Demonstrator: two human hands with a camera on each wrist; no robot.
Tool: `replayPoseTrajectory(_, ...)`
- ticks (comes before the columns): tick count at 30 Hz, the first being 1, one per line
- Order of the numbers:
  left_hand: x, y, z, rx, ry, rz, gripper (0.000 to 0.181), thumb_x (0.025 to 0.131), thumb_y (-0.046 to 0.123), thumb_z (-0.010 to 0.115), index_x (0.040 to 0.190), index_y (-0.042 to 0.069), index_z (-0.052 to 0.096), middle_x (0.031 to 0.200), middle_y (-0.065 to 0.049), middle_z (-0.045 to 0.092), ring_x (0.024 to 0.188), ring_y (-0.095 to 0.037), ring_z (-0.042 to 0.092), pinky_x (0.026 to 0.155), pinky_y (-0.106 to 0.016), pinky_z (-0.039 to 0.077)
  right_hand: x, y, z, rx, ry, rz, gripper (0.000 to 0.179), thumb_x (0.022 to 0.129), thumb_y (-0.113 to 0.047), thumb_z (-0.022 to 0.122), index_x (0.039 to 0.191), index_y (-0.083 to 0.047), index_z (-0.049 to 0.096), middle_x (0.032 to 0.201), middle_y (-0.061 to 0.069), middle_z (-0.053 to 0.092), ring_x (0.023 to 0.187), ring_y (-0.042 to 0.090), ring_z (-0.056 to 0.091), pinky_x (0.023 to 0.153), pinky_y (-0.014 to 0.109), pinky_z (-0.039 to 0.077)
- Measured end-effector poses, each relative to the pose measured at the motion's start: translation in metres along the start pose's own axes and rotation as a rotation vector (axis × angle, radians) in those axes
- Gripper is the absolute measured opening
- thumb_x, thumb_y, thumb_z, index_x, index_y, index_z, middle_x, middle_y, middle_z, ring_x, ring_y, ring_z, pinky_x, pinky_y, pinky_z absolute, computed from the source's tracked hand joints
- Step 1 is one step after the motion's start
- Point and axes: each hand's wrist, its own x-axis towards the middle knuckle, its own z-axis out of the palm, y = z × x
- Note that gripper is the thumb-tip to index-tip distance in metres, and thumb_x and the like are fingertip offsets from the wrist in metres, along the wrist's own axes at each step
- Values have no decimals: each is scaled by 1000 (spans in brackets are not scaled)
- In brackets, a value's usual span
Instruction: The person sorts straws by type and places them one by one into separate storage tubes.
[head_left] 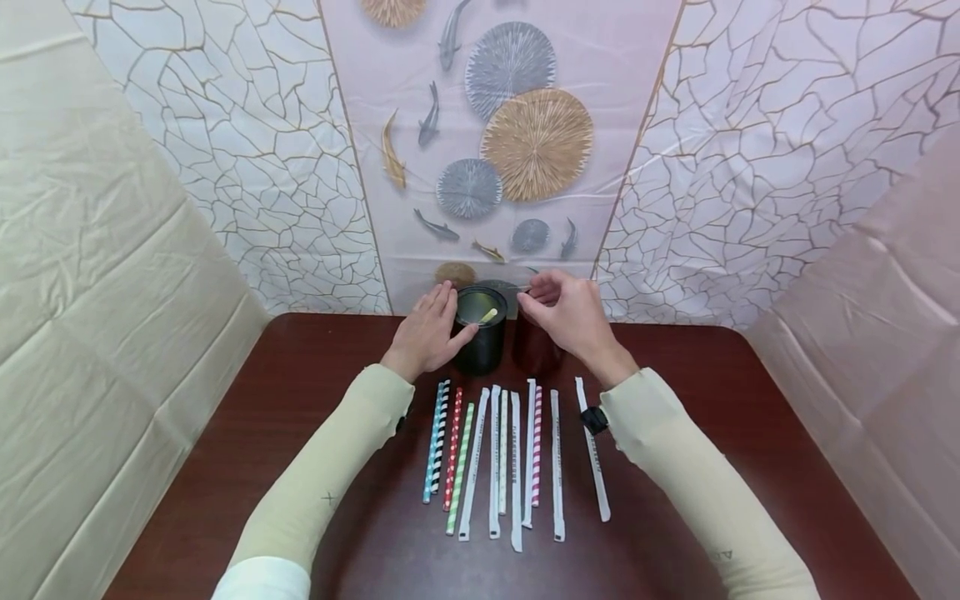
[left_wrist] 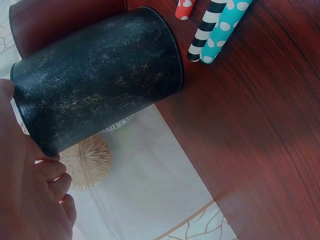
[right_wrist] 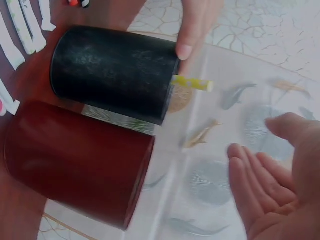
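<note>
My left hand point(head_left: 429, 329) rests at the rim of a black canister point(head_left: 480, 346), its fingers straight along the left side and the thumb at the front edge. A yellow-and-white paper straw point(right_wrist: 192, 82) leans inside it and pokes above the rim. Beside it on the right stands a dark red canister point(right_wrist: 80, 162). Over the red canister is my right hand point(head_left: 566, 312), its fingers loosely bent; in the right wrist view the thumb and fingertips are apart with nothing between them. The red canister's mouth is mostly hidden behind this hand in the head view.
In front of the canisters lies a row of straws: patterned ones, such as a red dotted straw point(head_left: 452, 450) and a pink striped straw point(head_left: 537, 446), and several in white wrappers. One wrapped straw point(head_left: 592, 454) lies apart at the right. A patterned cloth wall point(head_left: 480, 242) stands right behind.
</note>
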Motion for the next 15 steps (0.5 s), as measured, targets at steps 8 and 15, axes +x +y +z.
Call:
replayPoseTrajectory(8, -1, 1, -2, -9, 12, 11, 86, 111, 61, 29, 167, -3, 17, 178, -20, 11, 167, -33, 11, 136, -46, 14, -7, -6, -20, -122, -154, 95, 25, 94, -23, 79, 103, 0, 77, 96, 14, 82, 89, 27, 81, 83, 45, 64)
replayPoseTrajectory(15, -1, 1, -2, 2, 2, 11, 87, 111, 62, 28, 167, -3, 16, 178, -19, 11, 167, -33, 10, 136, -46, 13, -18, 3, -28, -219, -251, 152, 26, 94, -25, 79, 101, 0, 80, 95, 13, 82, 89, 27, 79, 85, 46, 62)
